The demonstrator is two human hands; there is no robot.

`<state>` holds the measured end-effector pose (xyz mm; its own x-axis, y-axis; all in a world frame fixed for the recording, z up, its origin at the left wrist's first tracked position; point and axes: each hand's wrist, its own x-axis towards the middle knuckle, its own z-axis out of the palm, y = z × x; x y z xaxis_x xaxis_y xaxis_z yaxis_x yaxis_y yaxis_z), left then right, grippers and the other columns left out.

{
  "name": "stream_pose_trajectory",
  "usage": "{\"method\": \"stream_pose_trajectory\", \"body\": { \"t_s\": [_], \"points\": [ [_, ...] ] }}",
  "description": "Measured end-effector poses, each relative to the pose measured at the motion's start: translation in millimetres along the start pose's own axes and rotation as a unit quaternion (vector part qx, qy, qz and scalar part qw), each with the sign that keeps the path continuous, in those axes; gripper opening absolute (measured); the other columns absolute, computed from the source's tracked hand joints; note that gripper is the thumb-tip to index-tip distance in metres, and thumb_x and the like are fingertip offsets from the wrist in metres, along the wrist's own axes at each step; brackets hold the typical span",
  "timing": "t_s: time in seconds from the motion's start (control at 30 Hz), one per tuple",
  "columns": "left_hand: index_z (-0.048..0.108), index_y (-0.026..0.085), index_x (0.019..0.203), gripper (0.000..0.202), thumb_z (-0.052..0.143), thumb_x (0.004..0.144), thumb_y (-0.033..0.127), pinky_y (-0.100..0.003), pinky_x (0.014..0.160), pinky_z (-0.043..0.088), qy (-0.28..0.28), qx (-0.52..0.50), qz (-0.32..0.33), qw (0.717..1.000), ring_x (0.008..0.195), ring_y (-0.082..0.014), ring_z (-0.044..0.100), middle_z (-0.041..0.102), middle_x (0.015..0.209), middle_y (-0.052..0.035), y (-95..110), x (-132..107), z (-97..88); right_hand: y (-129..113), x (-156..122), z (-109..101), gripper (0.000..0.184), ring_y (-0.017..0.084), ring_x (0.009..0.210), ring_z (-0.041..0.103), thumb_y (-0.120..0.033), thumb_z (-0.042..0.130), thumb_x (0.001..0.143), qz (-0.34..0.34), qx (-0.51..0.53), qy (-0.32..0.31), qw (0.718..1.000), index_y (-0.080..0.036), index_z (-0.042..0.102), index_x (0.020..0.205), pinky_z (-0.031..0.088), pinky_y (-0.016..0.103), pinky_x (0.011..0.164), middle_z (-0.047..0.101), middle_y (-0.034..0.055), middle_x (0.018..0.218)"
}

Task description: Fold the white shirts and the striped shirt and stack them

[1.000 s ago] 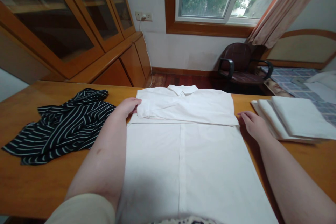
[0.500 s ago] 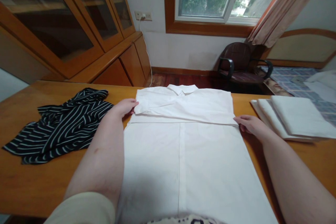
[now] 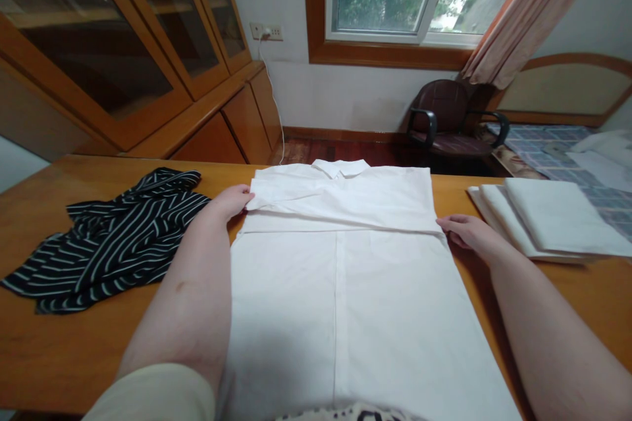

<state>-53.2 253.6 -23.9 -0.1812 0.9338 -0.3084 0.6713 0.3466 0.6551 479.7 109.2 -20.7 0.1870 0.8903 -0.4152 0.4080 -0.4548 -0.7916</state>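
A white collared shirt [image 3: 345, 289] lies flat on the wooden table [image 3: 74, 342], collar at the far side and sleeves folded across the chest. My left hand [image 3: 231, 200] is at the shirt's left edge, fingers curled onto the folded sleeve's corner. At the right edge, level with the sleeve fold, my right hand [image 3: 463, 231] pinches the cloth with its fingers closed. Both forearms lie along the shirt's sides.
A crumpled black-and-white striped garment [image 3: 108, 240] lies on the table to the left. At the right sits a stack of folded white cloths [image 3: 548, 220]. Beyond the table are a dark armchair [image 3: 451, 122], a glass-fronted wooden cabinet [image 3: 123, 46] and a window.
My right hand has slid in from beside the shirt to its right edge and closed on it. My left hand has stayed at the sleeve corner. The view has shifted slightly.
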Motion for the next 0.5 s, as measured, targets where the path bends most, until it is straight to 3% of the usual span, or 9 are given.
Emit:
{"method": "stream_pose_trajectory", "body": {
  "t_s": [0.17,0.27,0.37,0.43,0.5],
  "points": [
    [0.065,0.019,0.075,0.013,0.059,0.070,0.030,-0.030,0.065,0.049,0.011,0.171,0.027,0.985,0.069,-0.0233,0.065,0.067,0.070,-0.0061,2.1,4.7,-3.5,7.8,7.6,4.1,0.040,0.008,0.038,0.029,-0.058,0.067,0.064,-0.003,-0.025,0.039,0.999,-0.020,0.053,0.064,0.017,0.024,0.040,0.037,-0.0063,0.040],
    [0.066,0.016,0.094,0.028,0.056,0.073,0.033,-0.037,0.078,0.050,0.087,0.236,0.035,0.967,0.088,-0.0292,0.065,0.069,0.093,-0.0130,17.5,-2.6,3.1,12.9,12.4,6.6,0.039,0.009,0.037,0.033,-0.058,0.063,0.067,-0.007,-0.081,0.075,0.994,-0.020,0.054,0.064,0.021,0.025,0.041,0.039,-0.0052,0.039],
    [0.059,0.013,0.117,0.045,0.050,0.080,0.037,-0.042,0.093,0.044,0.172,0.263,0.103,0.944,0.111,-0.0325,0.056,0.061,0.119,-0.0185,39.2,-18.8,25.6,9.1,11.3,12.0,0.035,0.013,0.043,0.043,-0.053,0.058,0.073,-0.023,-0.175,0.131,0.976,-0.020,0.055,0.064,0.029,0.026,0.045,0.049,-0.0012,0.044],
    [0.053,0.014,0.126,0.049,0.045,0.085,0.039,-0.041,0.102,0.037,0.155,0.264,0.188,0.933,0.123,-0.0298,0.047,0.052,0.132,-0.0169,50.4,-30.7,46.4,3.4,8.3,16.8,0.032,0.016,0.052,0.051,-0.051,0.055,0.075,-0.045,-0.237,0.179,0.954,-0.020,0.058,0.066,0.032,0.027,0.050,0.058,0.0025,0.055],
    [0.047,0.017,0.134,0.052,0.040,0.089,0.042,-0.041,0.110,0.027,0.104,0.280,0.253,0.920,0.136,-0.0283,0.032,0.037,0.147,-0.0136,55.3,-39.4,65.6,-1.4,5.4,20.6,0.033,0.018,0.060,0.055,-0.052,0.054,0.075,-0.061,-0.284,0.200,0.936,-0.020,0.059,0.068,0.034,0.027,0.053,0.063,0.0044,0.064]
  ]
}}
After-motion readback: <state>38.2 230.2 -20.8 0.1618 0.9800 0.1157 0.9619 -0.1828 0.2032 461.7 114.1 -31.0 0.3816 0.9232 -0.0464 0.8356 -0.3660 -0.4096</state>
